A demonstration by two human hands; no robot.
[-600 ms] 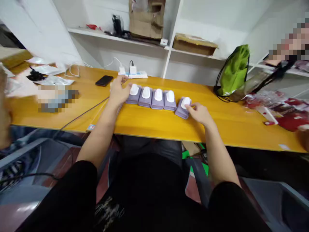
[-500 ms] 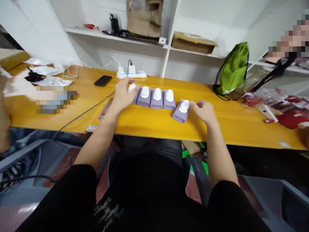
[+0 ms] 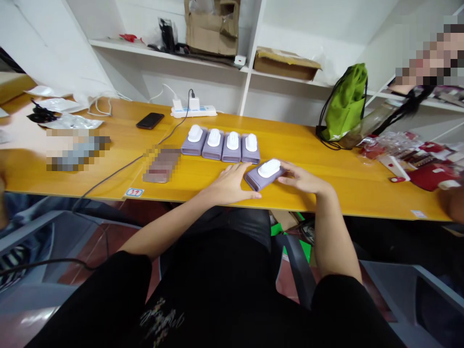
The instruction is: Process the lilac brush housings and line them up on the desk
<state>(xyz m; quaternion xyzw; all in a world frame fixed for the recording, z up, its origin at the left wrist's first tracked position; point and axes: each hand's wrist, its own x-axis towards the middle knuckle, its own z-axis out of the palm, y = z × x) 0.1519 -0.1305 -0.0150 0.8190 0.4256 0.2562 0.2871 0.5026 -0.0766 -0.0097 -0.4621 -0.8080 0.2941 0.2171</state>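
Note:
A purple, box-shaped case point(image 3: 260, 181) with a white ribbed oval piece point(image 3: 269, 168) on top lies askew near the table's front edge. My right hand point(image 3: 304, 180) has its thumb and fingers round the case's right end. Just left of that case is my left hand point(image 3: 230, 186), open, thumb and fingers spread towards its left end; whether the fingertips touch it I cannot tell. Behind my left hand, several similar purple cases point(image 3: 212, 152) stand side by side in a row, each topped by a white oval piece point(image 3: 214, 137).
On the yellow table point(image 3: 203, 179) lie a dark phone point(image 3: 150, 121), a blurred-out flat object point(image 3: 162, 164) and a cable. A power strip point(image 3: 194, 111) sits against the white shelf. A green drawstring bag point(image 3: 346, 104) and red-and-clear packages point(image 3: 431, 166) are at the right.
My left hand has left the leftmost case of the row and come right and nearer, beside the separate case. That case has turned and shifted slightly left and nearer, with my right hand at its end.

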